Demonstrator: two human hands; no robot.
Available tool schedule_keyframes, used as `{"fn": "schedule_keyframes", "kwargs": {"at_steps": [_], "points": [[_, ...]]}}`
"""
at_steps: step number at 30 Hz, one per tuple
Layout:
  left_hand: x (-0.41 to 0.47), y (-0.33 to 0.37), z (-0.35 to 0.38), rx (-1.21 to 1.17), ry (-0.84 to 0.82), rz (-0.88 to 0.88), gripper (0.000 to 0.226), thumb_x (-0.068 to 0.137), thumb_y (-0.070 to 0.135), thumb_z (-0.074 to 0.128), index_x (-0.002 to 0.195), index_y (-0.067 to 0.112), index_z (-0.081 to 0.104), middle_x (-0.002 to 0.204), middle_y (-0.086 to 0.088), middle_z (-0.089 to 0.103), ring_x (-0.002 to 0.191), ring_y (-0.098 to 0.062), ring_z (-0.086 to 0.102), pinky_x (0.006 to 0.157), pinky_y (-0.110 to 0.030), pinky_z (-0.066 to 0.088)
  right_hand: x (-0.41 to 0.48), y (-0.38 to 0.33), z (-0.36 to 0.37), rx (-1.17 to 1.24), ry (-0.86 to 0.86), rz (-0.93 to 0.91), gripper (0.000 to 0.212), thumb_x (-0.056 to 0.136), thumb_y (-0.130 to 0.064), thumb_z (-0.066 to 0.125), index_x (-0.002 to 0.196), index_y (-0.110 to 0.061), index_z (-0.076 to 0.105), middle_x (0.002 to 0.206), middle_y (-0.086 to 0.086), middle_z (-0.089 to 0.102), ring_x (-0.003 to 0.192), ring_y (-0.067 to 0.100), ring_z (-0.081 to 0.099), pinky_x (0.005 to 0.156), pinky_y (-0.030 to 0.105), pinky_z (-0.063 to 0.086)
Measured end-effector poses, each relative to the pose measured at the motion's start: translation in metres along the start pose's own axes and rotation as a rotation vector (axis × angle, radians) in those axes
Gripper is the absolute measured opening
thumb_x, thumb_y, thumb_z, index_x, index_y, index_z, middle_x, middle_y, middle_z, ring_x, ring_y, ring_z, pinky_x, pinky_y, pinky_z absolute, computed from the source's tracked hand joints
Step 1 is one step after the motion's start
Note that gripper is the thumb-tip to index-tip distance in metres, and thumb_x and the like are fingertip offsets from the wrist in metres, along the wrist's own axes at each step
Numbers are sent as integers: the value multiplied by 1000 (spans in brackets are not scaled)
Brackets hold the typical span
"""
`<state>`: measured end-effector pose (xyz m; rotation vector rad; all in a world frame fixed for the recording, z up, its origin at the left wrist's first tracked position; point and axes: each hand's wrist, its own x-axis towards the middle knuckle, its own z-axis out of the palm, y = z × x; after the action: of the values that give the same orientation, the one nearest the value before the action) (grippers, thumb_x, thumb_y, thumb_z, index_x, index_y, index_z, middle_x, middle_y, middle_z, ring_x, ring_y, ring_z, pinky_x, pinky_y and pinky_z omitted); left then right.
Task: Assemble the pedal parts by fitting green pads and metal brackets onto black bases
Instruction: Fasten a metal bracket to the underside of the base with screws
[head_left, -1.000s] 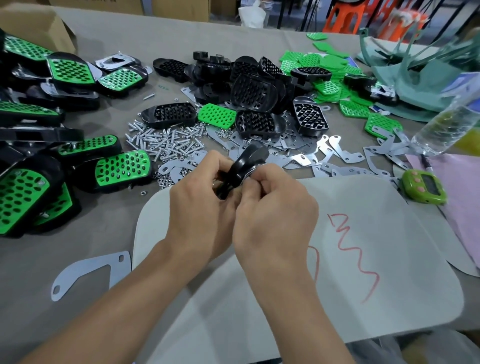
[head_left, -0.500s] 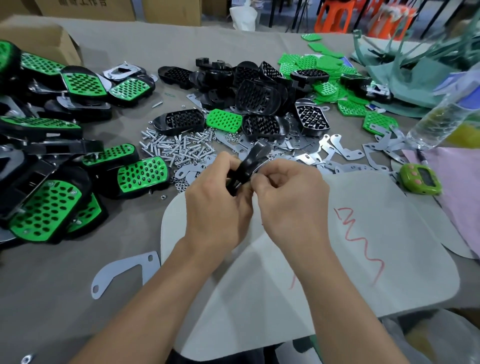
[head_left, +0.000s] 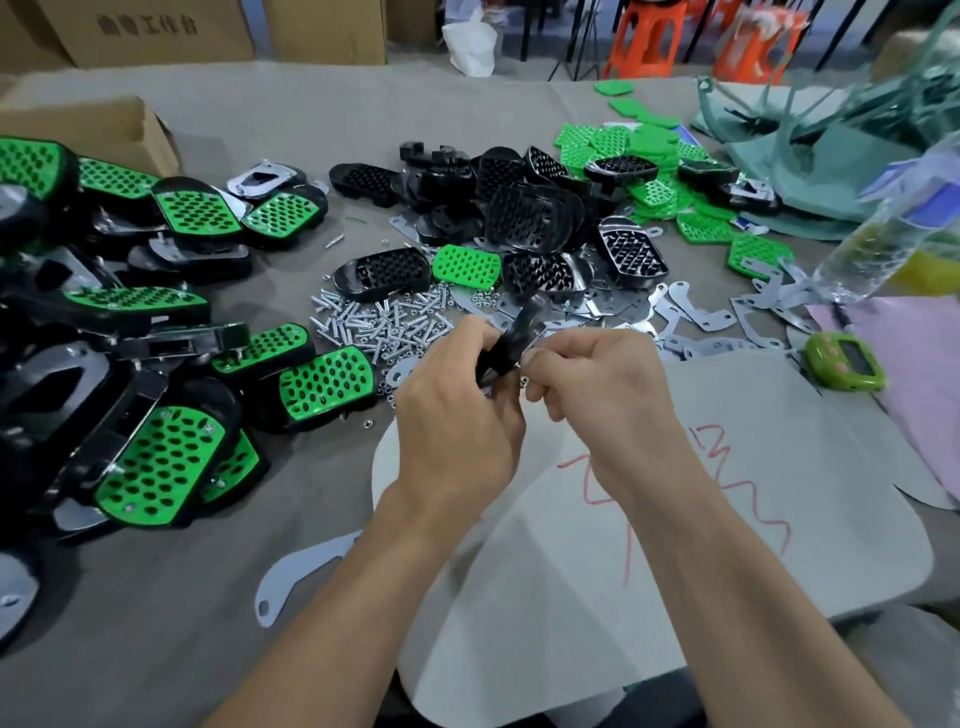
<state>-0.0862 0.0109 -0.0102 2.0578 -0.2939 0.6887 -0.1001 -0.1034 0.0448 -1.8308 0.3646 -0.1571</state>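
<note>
Left hand grips a black base edge-on above the bench's middle, right hand pinches a small nut against it with curled fingers, screw pile just behind, finished pedals along the left edge

Black bases are gleaming as glossy plastic. Green pads are looking matt. Brackets and screws are shining metallic.
</note>
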Motion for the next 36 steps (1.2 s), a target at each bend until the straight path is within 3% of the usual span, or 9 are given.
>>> {"fn": "schedule_keyframes", "kwargs": {"at_steps": [3,5,8,12,18,22,27,33,36], "points": [[5,5,-3,-25,-20,-100,19,77,22,69,93,25,59,78,13,66,71,-13,61,65,-31,44,-3,-7,0,-290,90,-172,13,75,-14,72,64,-22,71,52,-9,63,48,8,52,51,21,41],[9,9,-3,-38,-27,-153,16,77,28,69,89,30,59,77,15,66,71,-7,60,64,-26,45,-5,-9,3,-385,142,-257,14,79,-15,71,67,-19,69,52,-6,57,53,12,51,56,29,43],[14,13,-2,-52,-29,-193,13,77,34,69,85,31,59,87,26,66,74,3,60,62,-9,41,-3,-7,7,-455,162,-327,23,87,-15,66,66,-22,60,58,-5,54,65,20,52,62,34,36],[17,16,4,15,-1,-243,16,75,30,72,82,30,58,91,32,63,75,8,58,61,-3,37,8,-4,7,-423,109,-287,25,85,-13,63,60,-17,58,54,-2,51,61,22,50,59,34,39],[20,14,15,100,-64,-206,23,75,20,72,90,31,59,75,16,66,76,-8,58,65,-7,39,32,-4,-7,6,-48,69,14,69,-11,65,59,-18,72,48,1,58,49,14,49,57,32,41],[25,19,26,87,-27,-243,25,74,22,75,87,32,55,74,16,66,78,-9,58,64,-17,41,38,-1,-17,-259,55,-132,11,74,-20,70,67,-28,73,56,-13,66,54,9,60,55,22,46],[26,25,37,130,21,-223,23,77,25,73,87,32,54,72,14,64,69,-12,56,62,-26,40,42,7,-17,-132,54,-146,24,85,-11,67,63,-17,63,53,-7,60,52,11,51,55,28,41],[30,26,39,200,-35,-41,17,79,13,70,93,17,63,79,5,64,74,-20,55,65,-35,40,50,7,-22,334,-52,222,30,85,4,63,57,-7,63,52,9,52,43,15,37,45,24,32],[36,31,39,115,-68,-197,20,78,17,70,90,29,59,76,11,67,72,-16,59,67,-32,42,56,6,-35,-67,-61,-32,18,85,-8,68,68,-10,68,57,3,65,52,25,52,54,33,44]]}}
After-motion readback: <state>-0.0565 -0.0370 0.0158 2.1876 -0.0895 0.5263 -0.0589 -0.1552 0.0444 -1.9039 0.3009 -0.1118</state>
